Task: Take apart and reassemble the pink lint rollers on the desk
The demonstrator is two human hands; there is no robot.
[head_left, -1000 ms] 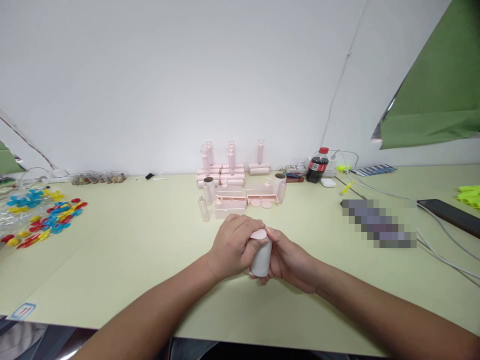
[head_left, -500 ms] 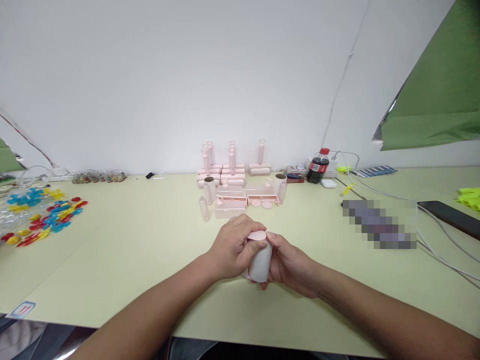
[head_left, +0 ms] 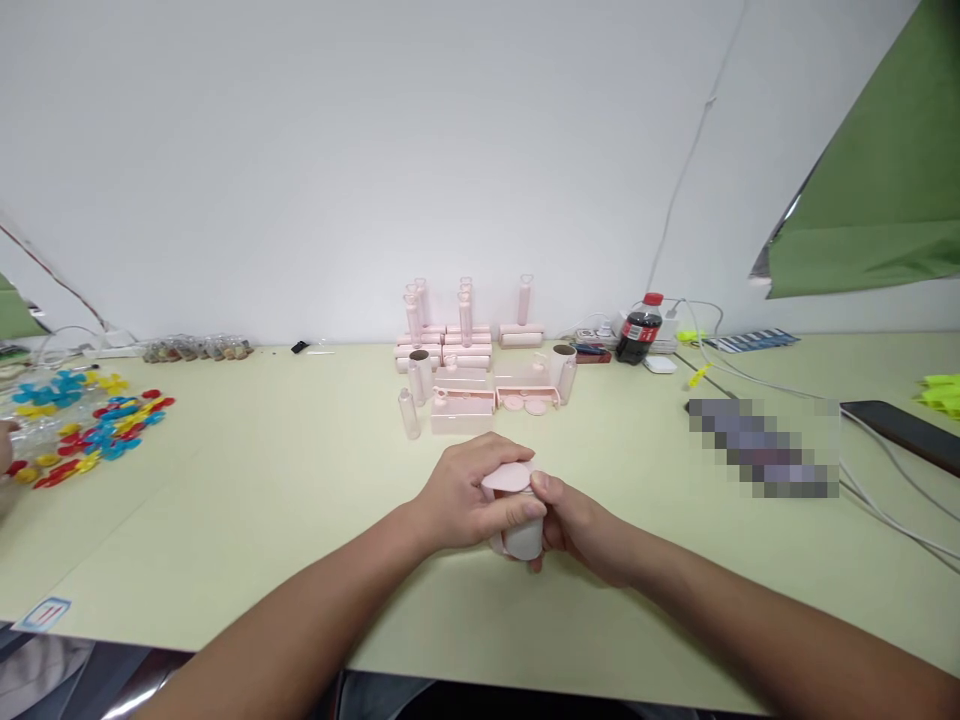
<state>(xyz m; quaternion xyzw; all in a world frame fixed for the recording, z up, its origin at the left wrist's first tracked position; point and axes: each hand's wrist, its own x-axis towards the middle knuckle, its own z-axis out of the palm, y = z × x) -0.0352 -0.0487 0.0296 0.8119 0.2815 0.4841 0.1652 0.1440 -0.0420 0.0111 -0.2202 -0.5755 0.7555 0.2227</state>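
Between my two hands, above the near middle of the table, is a lint roller (head_left: 525, 541) with a white paper roll and a pink round end cap (head_left: 508, 477) on top. My left hand (head_left: 476, 495) wraps it from the left, thumb across the white roll and fingers behind the cap. From the right, my right hand (head_left: 577, 525) grips it, its thumb pressed at the cap's edge. The cap sits tilted, with a gap beneath its left side. Parts of the roll and its pink casing are hidden by my fingers.
Beyond my hands stand pink roller parts: clear covers (head_left: 461, 423), handles (head_left: 409, 413), round caps (head_left: 535, 407) and spare paper rolls (head_left: 564, 354). Assembled rollers (head_left: 465, 355) line the wall. A cola bottle (head_left: 639, 330), cables and a phone (head_left: 900, 432) lie right; colourful plastic pieces (head_left: 112, 440) left, near another person's hand (head_left: 6, 450).
The pink cap has tilted and shifted left, opening a gap under it. My left thumb has slid lower across the roll. Another person's hand has appeared at the far left.
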